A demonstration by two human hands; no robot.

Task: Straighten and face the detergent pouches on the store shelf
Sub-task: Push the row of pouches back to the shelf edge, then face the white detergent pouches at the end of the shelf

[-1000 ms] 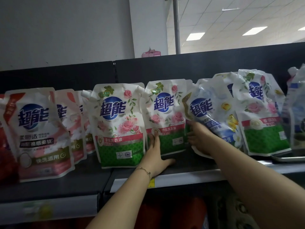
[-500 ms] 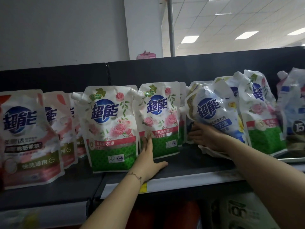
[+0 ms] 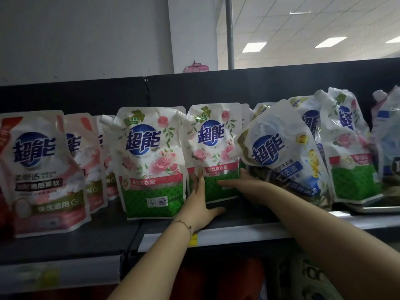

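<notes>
**Both hands square the rose pouch; blue pouch leans over it**

I judge the step in hand to be the squaring of one rose pouch (image 3: 213,152), which stands upright on the black shelf (image 3: 238,215), second row back, near the middle of the view. The left hand (image 3: 200,205) is flat against its lower left edge, with straight fingers pointing up and the thumb spread out on the shelf. The right hand (image 3: 242,185) comes from the other side. Its fingers lie stretched across the green band at the lower right, and I see no pinch. So the hands are apart, one on each side of this pouch, pressing and not clamping.

The pouch faces forward, logo readable, and it is only a little behind its twin (image 3: 151,163), which stands just beside it on the left and nearer to the shelf edge.

The next move, I think, calls for a small pull forward so that both fronts make one line. After this the blue pouch (image 3: 279,152) needs care: it tilts strongly to the left, its top corner is over the rose pouch, and its bottom is hidden behind the right arm. It must be set upright from the base, because these pouches look soft, glossy and full of liquid, so they slump easily.

The pink pouches (image 3: 41,169) at the far left stand turned at different angles.
</notes>
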